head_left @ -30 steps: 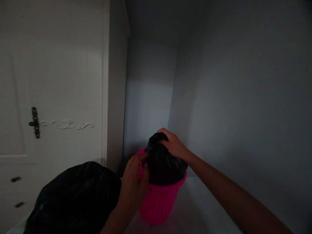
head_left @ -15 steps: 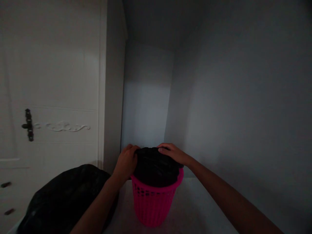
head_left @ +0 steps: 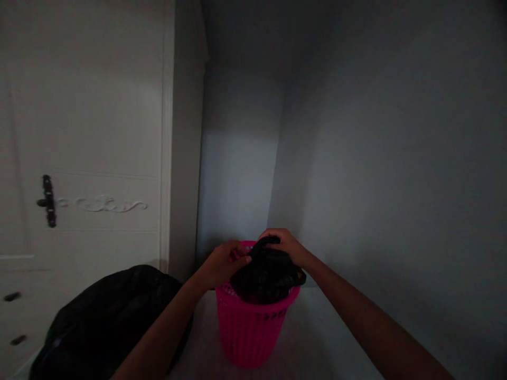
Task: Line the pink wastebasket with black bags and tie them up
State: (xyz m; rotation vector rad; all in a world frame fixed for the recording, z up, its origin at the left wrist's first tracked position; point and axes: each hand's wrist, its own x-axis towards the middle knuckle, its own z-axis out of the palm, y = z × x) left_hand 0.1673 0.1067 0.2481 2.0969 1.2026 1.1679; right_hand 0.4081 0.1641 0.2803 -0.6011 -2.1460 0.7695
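A black plastic bag (head_left: 267, 277) lies crumpled over the right part of the mouth of a pink plastic basket (head_left: 251, 332). My left hand (head_left: 224, 264) is over the basket's left rim, fingers curled and thumb against the bag's left edge. On the far right side, my right hand (head_left: 288, 245) grips a bunched upper part of the bag; some of its fingers are hidden behind the plastic. A loop of the bag hangs over the right rim. The basket stands upright, with its perforated left and back rim showing.
A large, full-looking black bag (head_left: 114, 316) sits at the lower left, beside my left forearm. Behind it rises a white wardrobe (head_left: 106, 132) with a dark handle (head_left: 48, 201). Grey walls (head_left: 376, 158) meet in the corner behind the basket. The room is dim.
The black bag, earlier spread across the whole basket mouth, is now bunched toward the right, uncovering the left and back rim. My left hand has moved right and inward; my right hand shifted slightly.
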